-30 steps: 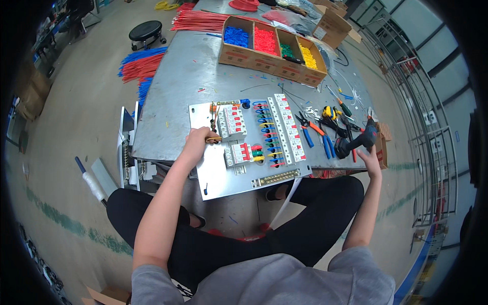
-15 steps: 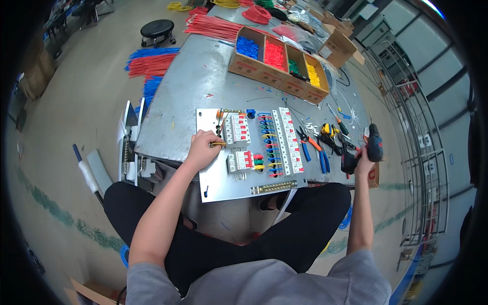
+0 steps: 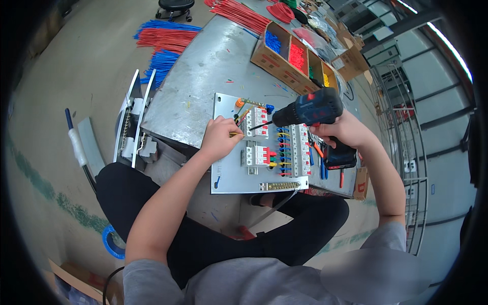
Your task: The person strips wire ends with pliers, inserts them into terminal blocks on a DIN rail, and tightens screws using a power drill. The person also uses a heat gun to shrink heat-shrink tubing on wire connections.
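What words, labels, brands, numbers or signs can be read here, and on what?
None reads clearly enough to quote.
Drill: small red marking, too blurred.
White switches: tiny print, too small.
Divided cardboard box: faint reddish print, too blurred.
Small box at right: red marking, too small.

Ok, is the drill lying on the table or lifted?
Lifted: the right hand grips the drill above the panel, its bit pointing at the upper breakers; whether it touches them, I cannot tell.
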Available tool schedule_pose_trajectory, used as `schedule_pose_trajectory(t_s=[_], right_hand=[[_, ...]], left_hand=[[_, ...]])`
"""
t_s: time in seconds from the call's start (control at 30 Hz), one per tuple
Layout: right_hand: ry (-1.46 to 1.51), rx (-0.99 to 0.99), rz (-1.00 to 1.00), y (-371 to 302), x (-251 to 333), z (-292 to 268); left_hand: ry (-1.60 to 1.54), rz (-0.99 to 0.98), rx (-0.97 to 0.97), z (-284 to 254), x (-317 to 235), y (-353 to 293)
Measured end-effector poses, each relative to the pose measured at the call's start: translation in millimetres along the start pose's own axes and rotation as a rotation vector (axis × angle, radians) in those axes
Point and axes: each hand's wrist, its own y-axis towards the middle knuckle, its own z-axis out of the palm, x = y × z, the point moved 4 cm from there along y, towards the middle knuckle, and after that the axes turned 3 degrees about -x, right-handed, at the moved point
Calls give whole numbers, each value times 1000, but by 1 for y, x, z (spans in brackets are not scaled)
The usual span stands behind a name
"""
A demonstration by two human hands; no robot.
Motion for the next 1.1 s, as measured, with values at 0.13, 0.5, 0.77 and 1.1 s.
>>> schedule_pose_trajectory(t_s=[0.13,0.5,0.77,1.1], right_hand=[[-148,46,19,21,8,12],[-298,30,65,31,5,18],[-694,91,-233,47,41,27],[-746,137,-241,59,31,19]], left_hand=[[12,-46,15,-2,3,-3],[-15,-36,-3,1,3,-2],[-10,-67,11,-1,3,0],[-28,-66,8,-3,4,-3]])
